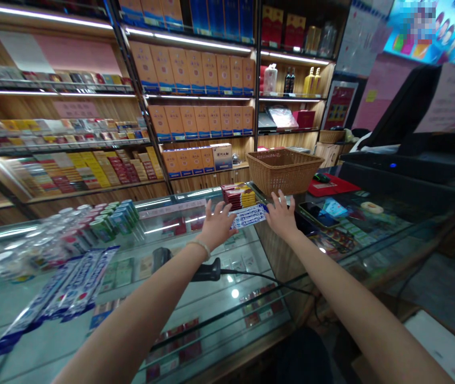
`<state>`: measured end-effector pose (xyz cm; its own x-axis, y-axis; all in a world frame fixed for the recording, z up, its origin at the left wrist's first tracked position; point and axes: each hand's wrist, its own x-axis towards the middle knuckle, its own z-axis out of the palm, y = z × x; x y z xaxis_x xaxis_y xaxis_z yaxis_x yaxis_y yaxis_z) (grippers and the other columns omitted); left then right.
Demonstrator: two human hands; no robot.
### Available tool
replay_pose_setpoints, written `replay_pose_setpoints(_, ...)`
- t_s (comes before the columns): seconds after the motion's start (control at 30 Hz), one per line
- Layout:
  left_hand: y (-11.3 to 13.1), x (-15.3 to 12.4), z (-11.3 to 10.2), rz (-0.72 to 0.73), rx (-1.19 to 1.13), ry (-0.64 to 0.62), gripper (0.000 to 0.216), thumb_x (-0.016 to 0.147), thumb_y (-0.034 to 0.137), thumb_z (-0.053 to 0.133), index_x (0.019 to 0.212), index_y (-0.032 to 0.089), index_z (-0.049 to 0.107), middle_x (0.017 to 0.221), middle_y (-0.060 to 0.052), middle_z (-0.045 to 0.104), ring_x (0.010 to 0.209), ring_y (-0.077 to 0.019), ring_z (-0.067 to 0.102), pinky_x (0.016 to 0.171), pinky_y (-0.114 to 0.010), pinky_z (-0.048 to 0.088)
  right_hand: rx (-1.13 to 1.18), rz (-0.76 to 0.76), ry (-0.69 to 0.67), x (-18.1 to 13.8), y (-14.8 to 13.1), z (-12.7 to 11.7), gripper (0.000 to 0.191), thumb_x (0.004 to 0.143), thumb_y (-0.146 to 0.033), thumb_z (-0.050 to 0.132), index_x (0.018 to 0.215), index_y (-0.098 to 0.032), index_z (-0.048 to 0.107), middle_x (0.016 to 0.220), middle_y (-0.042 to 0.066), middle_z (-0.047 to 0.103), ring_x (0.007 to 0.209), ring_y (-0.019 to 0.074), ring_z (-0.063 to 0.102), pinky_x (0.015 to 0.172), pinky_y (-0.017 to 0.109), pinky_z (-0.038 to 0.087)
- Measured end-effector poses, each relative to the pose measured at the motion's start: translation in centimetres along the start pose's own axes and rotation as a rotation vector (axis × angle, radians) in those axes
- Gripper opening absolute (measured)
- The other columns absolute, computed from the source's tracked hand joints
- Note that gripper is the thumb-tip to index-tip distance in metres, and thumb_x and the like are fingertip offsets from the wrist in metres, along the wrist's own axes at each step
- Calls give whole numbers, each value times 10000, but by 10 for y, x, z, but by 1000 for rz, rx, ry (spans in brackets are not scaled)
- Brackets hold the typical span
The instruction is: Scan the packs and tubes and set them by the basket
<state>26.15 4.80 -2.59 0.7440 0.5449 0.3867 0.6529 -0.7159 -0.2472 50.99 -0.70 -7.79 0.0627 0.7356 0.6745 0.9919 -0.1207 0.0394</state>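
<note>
Blue-and-white slim packets [248,216] lie side by side on the glass counter [231,250]. My left hand [217,224], a pale bangle on its wrist, is at their left end with fingers spread. At the opposite end, my right hand [282,216] also has its fingers apart, the tips near or on the packet ends. Neither hand is closed around anything. Just behind the packets sits a stack of small red and yellow packs [238,196]. Under my left forearm, partly covered, rests a black handheld scanner [205,271].
A wicker basket [285,170] stands behind my right hand. A phone [317,214] and a red mat [335,185] lie right of it, before a black monitor [407,112]. More long blue packets [71,285] and small tubs [111,218] are left. The scanner cable [267,276] trails right.
</note>
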Motion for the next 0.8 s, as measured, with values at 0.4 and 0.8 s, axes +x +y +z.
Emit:
replay_pose_setpoints(0.4, 0, -19, -14, 141, 3, 14, 263, 853, 358, 769, 1112, 350, 812, 1551, -62, 586, 1496, -381, 416, 1272, -722, 91, 50, -259, 38, -18, 3, -25, 268, 1001, -409, 596, 1033, -230, 793, 1654, 132, 450, 1596, 361, 244, 1255, 666, 63)
replay_pose_setpoints(0.8, 0, -14, -8, 129, 15, 13, 265, 882, 387, 737, 1132, 340, 812, 1572, -67, 565, 1510, -374, 403, 1284, -696, 92, 62, -209, -63, -19, 1, -18, 320, 1002, -479, 597, 984, -248, 819, 1668, 124, 427, 1590, 371, 255, 1239, 694, 108)
